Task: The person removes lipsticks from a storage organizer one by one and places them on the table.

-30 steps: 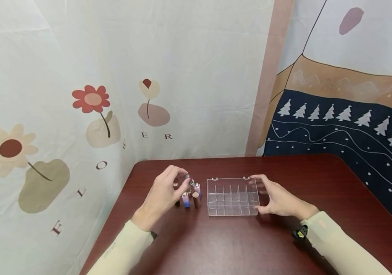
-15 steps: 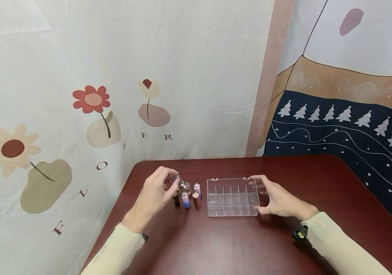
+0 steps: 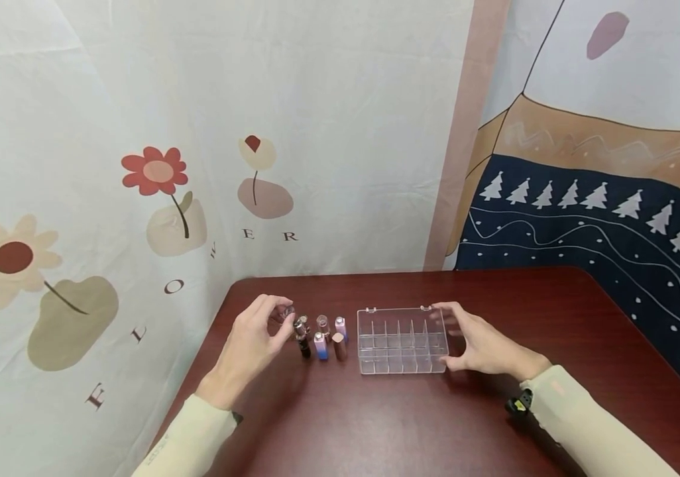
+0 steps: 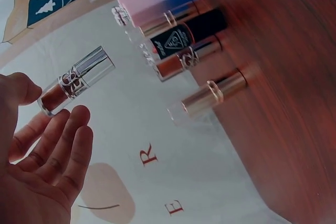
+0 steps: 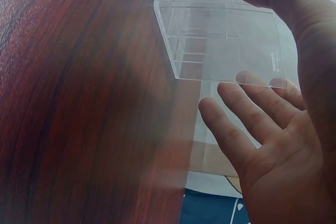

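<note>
Between thumb and fingers, my left hand (image 3: 256, 334) pinches a small lip gloss tube (image 4: 76, 81) with a reddish-brown end and a silver end. It hangs tilted above the table, left of a group of standing lip products. That group includes two pink-and-blue tubes (image 3: 321, 346), a brown-gold tube (image 3: 340, 346) and a black tube (image 4: 205, 27). To their right stands a clear plastic compartment box (image 3: 402, 361) with thin dividers. My right hand (image 3: 483, 344) grips the box's right end, thumb at the front and fingers at the back edge.
The dark red wooden table (image 3: 376, 424) carries everything. A printed cloth (image 3: 340, 165) hangs behind and to the left, with a navy tree-patterned cloth (image 3: 590, 225) on the right. A gold tube (image 4: 215, 93) stands at one end of the group.
My left hand has moved left with the lip gloss tube, away from the box, uncovering more of the standing tubes. The right hand and the box have stayed in place.
</note>
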The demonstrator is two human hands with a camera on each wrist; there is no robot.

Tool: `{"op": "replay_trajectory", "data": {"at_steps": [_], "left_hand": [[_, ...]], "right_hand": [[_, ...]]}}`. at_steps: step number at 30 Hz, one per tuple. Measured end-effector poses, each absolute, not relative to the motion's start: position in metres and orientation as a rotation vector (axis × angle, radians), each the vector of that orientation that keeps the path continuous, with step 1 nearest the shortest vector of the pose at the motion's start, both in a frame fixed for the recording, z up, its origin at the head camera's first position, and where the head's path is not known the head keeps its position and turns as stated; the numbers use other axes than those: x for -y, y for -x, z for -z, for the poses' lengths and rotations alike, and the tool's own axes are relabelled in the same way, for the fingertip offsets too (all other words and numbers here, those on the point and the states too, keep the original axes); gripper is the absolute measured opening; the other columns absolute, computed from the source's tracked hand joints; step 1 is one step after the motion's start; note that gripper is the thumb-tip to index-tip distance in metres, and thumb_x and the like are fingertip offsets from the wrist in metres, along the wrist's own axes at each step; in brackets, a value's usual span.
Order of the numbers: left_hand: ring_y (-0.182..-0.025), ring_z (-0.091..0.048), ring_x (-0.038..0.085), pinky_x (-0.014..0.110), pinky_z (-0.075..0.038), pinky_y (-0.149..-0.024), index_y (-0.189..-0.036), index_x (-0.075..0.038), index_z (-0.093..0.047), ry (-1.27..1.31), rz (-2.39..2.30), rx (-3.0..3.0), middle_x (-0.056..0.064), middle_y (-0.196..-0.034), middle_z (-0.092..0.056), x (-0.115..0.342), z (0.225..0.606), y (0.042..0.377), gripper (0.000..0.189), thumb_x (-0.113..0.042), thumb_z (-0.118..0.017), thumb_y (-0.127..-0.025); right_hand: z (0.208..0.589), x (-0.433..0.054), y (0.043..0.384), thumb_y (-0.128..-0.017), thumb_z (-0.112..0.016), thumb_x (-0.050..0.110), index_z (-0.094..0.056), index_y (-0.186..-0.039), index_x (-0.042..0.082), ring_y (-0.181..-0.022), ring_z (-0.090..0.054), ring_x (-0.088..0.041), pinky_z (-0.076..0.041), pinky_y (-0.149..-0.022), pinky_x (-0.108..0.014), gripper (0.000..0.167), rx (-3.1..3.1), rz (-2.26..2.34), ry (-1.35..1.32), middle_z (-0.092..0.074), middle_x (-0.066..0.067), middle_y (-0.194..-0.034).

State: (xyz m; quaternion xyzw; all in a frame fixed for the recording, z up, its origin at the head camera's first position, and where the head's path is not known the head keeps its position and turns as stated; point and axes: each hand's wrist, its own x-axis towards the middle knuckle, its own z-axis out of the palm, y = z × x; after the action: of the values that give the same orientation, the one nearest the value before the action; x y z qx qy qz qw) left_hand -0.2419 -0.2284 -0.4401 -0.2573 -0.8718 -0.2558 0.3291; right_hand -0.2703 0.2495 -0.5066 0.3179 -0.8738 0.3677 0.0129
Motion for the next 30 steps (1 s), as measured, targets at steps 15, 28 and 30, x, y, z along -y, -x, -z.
{"op": "replay_trajectory", "data": {"at_steps": [15,28,30], "left_hand": [[-0.085,-0.073,0.019,0.026,-0.058,-0.073,-0.111,-0.007,-0.079,0.620,0.626,2.297,0.005,-0.099,-0.072,0.245,0.448,0.242,0.019,0.002,-0.087,-0.096],[-0.084,-0.073,0.012,0.033,-0.065,-0.073,-0.111,-0.009,-0.080,0.554,0.624,2.382,0.001,-0.099,-0.074,0.256,0.456,0.242,0.016,-0.002,-0.087,-0.098],[-0.083,-0.073,0.012,0.031,-0.065,-0.073,-0.111,-0.010,-0.080,0.540,0.623,2.401,0.001,-0.099,-0.073,0.257,0.458,0.243,0.015,-0.003,-0.087,-0.098]], "right_hand": [[0.503,-0.250,0.270,-0.084,-0.103,0.011,-0.044,-0.164,0.006,-0.136,-0.076,-0.043,-0.064,-0.115,-0.058,0.100,2.718,-1.164,-0.989,-0.072,-0.021,-0.152],[0.504,-0.250,0.269,-0.083,-0.104,0.011,-0.043,-0.165,0.011,-0.136,-0.076,-0.044,-0.063,-0.115,-0.060,0.102,2.729,-1.163,-0.986,-0.072,-0.021,-0.153],[0.505,-0.250,0.269,-0.083,-0.104,0.011,-0.043,-0.165,0.010,-0.137,-0.076,-0.043,-0.064,-0.115,-0.059,0.102,2.723,-1.162,-0.988,-0.072,-0.020,-0.153]]}}
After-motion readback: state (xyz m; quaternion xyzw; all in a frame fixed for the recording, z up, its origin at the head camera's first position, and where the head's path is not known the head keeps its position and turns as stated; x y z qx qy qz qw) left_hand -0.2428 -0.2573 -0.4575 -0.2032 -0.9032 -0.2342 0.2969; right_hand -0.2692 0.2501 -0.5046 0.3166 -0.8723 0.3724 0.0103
